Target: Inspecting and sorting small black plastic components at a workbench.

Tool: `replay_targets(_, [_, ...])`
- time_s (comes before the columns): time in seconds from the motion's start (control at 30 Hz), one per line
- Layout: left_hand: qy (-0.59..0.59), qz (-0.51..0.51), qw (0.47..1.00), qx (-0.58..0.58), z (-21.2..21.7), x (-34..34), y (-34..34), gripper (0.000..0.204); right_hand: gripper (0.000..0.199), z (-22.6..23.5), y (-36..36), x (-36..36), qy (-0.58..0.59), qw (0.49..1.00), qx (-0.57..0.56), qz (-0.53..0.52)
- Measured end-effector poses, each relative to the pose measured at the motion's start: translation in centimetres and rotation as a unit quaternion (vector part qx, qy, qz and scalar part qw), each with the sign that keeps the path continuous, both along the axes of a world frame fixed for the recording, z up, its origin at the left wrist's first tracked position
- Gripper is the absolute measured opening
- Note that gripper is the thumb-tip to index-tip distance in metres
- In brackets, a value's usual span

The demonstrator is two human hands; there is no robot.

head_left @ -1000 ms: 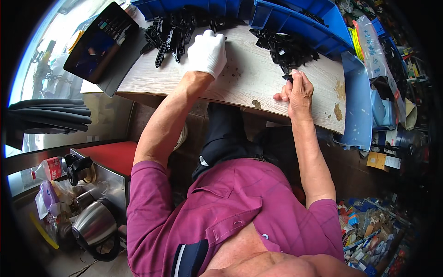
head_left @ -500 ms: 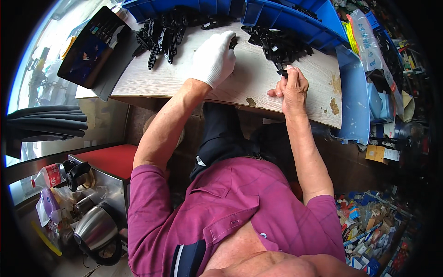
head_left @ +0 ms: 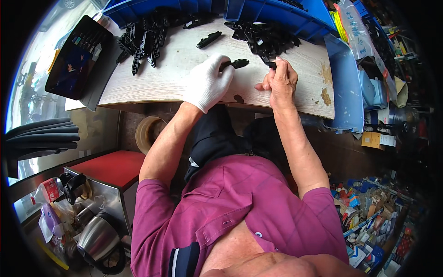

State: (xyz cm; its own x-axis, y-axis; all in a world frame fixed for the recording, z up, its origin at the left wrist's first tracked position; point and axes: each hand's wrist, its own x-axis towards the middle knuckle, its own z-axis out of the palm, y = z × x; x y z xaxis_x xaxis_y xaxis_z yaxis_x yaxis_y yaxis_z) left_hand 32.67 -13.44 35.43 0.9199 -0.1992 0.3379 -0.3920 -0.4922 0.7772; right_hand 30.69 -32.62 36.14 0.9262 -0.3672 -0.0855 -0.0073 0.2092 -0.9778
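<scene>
The long black part (head_left: 240,63) is above the near middle of the pale tabletop (head_left: 161,83), and we see our gloved left hand (head_left: 208,81) nearly closed around its left end. Our bare right hand (head_left: 282,83) is half curled, its fingertips pinching a small black piece (head_left: 272,65); whether that is clear of the heap of black pieces (head_left: 270,39) just beyond, we cannot tell. We judge the step in hand to be gathering one part per hand; the next move seems to call for a steady hold on both and clear sight of their ends. Our long part's axis runs left to right, its free end pointing right and slightly far, toward our right hand. Farther out lie a single black part (head_left: 209,39), a left-hand pile of black strips (head_left: 143,44) and blue bins (head_left: 286,19).
</scene>
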Motion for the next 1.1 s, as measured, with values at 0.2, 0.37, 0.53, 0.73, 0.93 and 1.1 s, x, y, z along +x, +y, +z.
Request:
replay_targets(0.2, [0.042, -0.094, 0.983, -0.151, -0.2, -1.4, -4.4, 0.02, 0.033, 0.3, 0.4, 0.0, -0.012, 0.998, -0.004, -0.054])
replay_targets(0.37, [0.082, -0.058, 0.973, -0.208, -0.4, -1.3, -6.1, 0.014, 0.034, 0.0, 0.0, -0.2, -0.013, 0.999, -0.003, -0.043])
replay_targets(0.53, [0.078, -0.006, 0.961, -0.266, -1.3, -1.2, -7.6, 0.017, 0.034, -0.6, 0.1, 0.0, -0.013, 0.997, -0.043, -0.061])
replay_targets(0.73, [0.033, 0.036, 0.971, -0.233, -0.6, -2.4, -11.0, 0.025, 0.028, -1.4, -1.3, -0.1, -0.077, 0.986, -0.128, -0.077])
replay_targets(0.93, [0.027, -0.031, 0.986, -0.164, -0.1, -1.4, -8.5, 0.024, 0.032, -0.7, -1.1, -0.6, -0.042, 0.995, -0.05, -0.073])
replay_targets(1.1, [-0.128, 0.161, 0.976, 0.071, 0.1, 5.0, -2.1, 0.028, 0.035, 0.5, -4.4, 0.2, 0.024, 0.989, 0.065, -0.128])
